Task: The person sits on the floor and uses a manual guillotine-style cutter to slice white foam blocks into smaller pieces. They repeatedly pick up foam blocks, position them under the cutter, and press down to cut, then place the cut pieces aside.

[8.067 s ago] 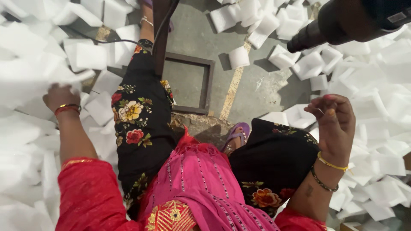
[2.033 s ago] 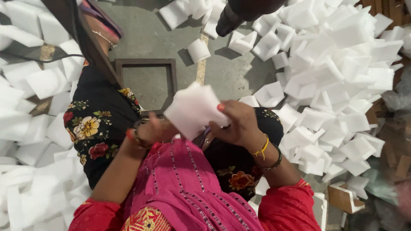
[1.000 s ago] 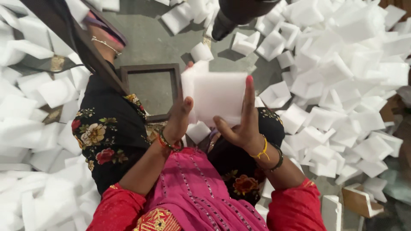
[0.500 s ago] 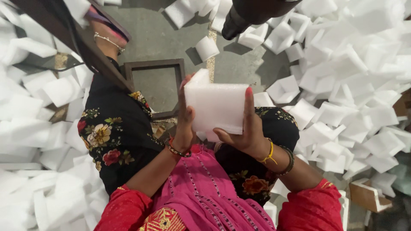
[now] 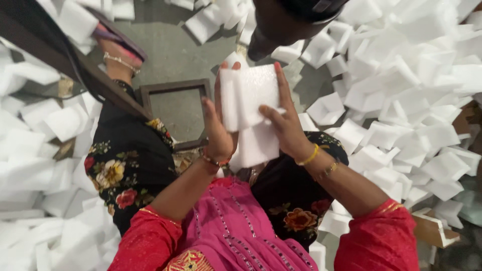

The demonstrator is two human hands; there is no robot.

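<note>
I hold a stack of white foam sheets point(image 5: 253, 108) up in front of me with both hands. My left hand point(image 5: 218, 133) grips its left edge, thumb behind and fingers along the side. My right hand point(image 5: 283, 123) clasps the right edge, one finger stretched up along the foam, thumb across its face. The upper sheets bend forward from the lower one. Below are my pink and red clothes and my black floral trousers point(image 5: 128, 168).
Heaps of white foam pieces point(image 5: 411, 100) lie on the grey floor to the right and to the left point(image 5: 45, 150). A dark square frame point(image 5: 175, 110) lies on the floor ahead. Another person's sandalled foot point(image 5: 118, 50) with an anklet is at upper left. A dark object point(image 5: 286, 20) hangs at top.
Earlier my hands were apart at my sides. They came together on the foam stack, raised it, and now the top sheets are bent forward.
</note>
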